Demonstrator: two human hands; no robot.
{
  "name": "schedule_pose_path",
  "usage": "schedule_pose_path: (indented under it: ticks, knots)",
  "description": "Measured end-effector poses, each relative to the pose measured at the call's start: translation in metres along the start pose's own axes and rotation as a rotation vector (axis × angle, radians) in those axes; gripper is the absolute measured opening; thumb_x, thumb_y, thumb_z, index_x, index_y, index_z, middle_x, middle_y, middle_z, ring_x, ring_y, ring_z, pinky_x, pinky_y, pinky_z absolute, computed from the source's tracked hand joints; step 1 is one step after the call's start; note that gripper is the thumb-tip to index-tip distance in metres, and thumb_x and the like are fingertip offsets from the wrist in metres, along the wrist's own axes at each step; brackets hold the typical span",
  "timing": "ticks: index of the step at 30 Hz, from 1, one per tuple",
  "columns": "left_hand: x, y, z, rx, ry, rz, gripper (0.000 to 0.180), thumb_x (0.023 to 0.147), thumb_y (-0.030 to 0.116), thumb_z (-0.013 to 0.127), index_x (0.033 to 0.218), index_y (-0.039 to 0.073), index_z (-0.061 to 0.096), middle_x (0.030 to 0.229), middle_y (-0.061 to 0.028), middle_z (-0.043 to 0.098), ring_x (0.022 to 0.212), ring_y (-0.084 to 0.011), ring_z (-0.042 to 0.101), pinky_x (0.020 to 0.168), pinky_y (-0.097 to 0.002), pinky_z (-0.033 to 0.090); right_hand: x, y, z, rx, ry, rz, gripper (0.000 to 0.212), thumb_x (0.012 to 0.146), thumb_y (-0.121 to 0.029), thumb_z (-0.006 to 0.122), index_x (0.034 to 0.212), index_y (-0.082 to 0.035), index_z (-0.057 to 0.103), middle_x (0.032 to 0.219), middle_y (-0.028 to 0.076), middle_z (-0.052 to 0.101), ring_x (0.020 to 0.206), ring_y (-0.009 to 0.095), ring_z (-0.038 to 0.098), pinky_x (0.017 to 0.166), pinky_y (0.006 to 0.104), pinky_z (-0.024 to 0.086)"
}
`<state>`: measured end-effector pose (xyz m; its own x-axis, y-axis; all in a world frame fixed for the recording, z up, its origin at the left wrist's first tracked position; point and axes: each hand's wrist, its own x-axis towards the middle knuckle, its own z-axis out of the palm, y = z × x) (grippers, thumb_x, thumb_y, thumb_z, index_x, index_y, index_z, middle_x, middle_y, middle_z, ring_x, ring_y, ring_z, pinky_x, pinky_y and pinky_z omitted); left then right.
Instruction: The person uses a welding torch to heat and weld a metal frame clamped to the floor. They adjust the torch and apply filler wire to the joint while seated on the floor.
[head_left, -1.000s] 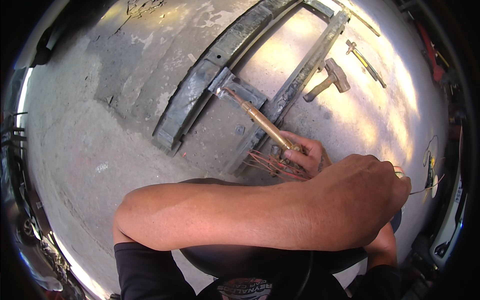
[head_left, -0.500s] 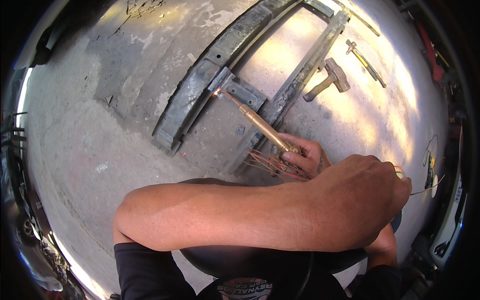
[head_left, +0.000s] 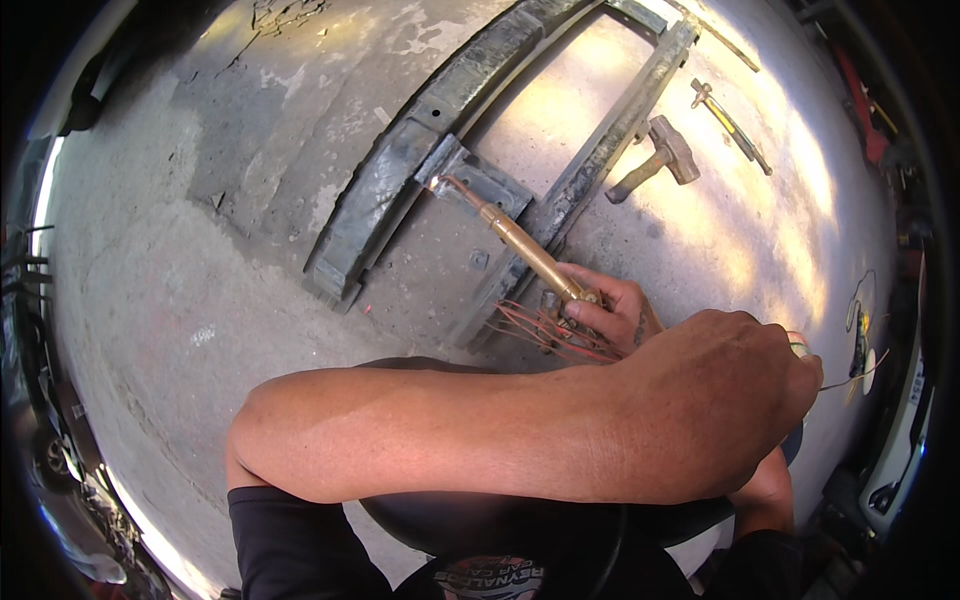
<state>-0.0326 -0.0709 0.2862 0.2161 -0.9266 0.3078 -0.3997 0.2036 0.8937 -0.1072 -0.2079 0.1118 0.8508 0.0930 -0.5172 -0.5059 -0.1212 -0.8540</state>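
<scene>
The torch point(head_left: 530, 250) slanted across the middle of the view, its long axis running from the lower right, at the person's right hand point(head_left: 620, 310), to the upper left. Its nozzle point(head_left: 455, 188) pointed away from the person and to the left, bending slightly off the line of the barrel. The tip was at the near left corner of a flat metal bracket point(head_left: 500, 190), where the bracket met the curved beam point(head_left: 410, 150), and a small bright spot point(head_left: 434, 183) showed there. Between tip and hand, the barrel passed above the straight rail point(head_left: 620, 135), over the concrete floor point(head_left: 260, 320).

The torch was slim and straight, its barrel a worn golden brass, stepped into a narrower collar toward the front; the nozzle was thinner, tapering and redder, like copper. Brass valve fittings point(head_left: 590, 297) clustered at the rear.

The right hand gripped that rear end, thumb along the near side. Thin reddish rods point(head_left: 545, 335) fanned out just beside it. The left hand point(head_left: 765, 385) was curled closed, its forearm crossing in front; a thin wire point(head_left: 860, 374) stuck out beyond it, but whether the fingers held it could not be told.
</scene>
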Motion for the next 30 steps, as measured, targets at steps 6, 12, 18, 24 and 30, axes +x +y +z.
schedule_pose_path:
  ticks: [6,12,18,24,30]
  knots:
    - [0.002,0.001,-0.003,-0.012,-0.041,-0.018,0.02,0.071,0.005,0.07,0.087,-0.006,0.066,0.081,-0.0251,0.069,0.079,-0.0393,0.072,0.074,-0.0454,0.058,-0.001,-0.008,0.004,0.038,0.026,-0.015,0.056,0.094,-0.011,0.063,0.146,0.005,0.051,0.094,0.007,0.073,0.082,0.009,0.065,0.074,0.0256,0.05]
    - [0.002,0.0,-0.003,-0.053,-0.017,-0.012,0.019,0.07,0.004,0.07,0.086,-0.006,0.066,0.082,-0.0252,0.069,0.08,-0.0396,0.072,0.074,-0.0457,0.058,0.001,0.002,-0.002,0.036,-0.069,-0.009,0.055,0.095,-0.008,0.061,0.147,0.005,0.049,0.107,0.011,0.074,0.097,0.013,0.069,0.087,0.0282,0.053]
    - [0.003,0.0,-0.004,-0.058,-0.05,-0.023,0.02,0.069,0.004,0.07,0.086,-0.006,0.067,0.083,-0.0251,0.069,0.081,-0.0396,0.072,0.076,-0.0456,0.057,0.001,0.008,0.0,0.097,-0.037,-0.031,0.055,0.095,-0.008,0.061,0.147,0.005,0.048,0.105,0.011,0.074,0.095,0.013,0.069,0.086,0.0283,0.053]
    - [0.001,0.001,-0.004,-0.023,-0.042,-0.032,0.02,0.071,0.005,0.07,0.087,-0.005,0.066,0.083,-0.0247,0.069,0.082,-0.0394,0.072,0.076,-0.0456,0.057,-0.001,-0.012,0.003,0.045,-0.01,0.004,0.056,0.094,-0.009,0.061,0.146,0.007,0.049,0.096,0.008,0.073,0.087,0.011,0.067,0.078,0.0272,0.051]
    - [0.001,0.0,-0.001,-0.019,-0.027,-0.025,0.02,0.071,0.005,0.07,0.088,-0.005,0.066,0.083,-0.0243,0.069,0.082,-0.0393,0.072,0.076,-0.0455,0.057,0.002,-0.005,0.001,0.018,0.018,0.0,0.056,0.094,-0.011,0.061,0.146,0.008,0.05,0.108,0.01,0.073,0.099,0.012,0.066,0.089,0.0286,0.05]
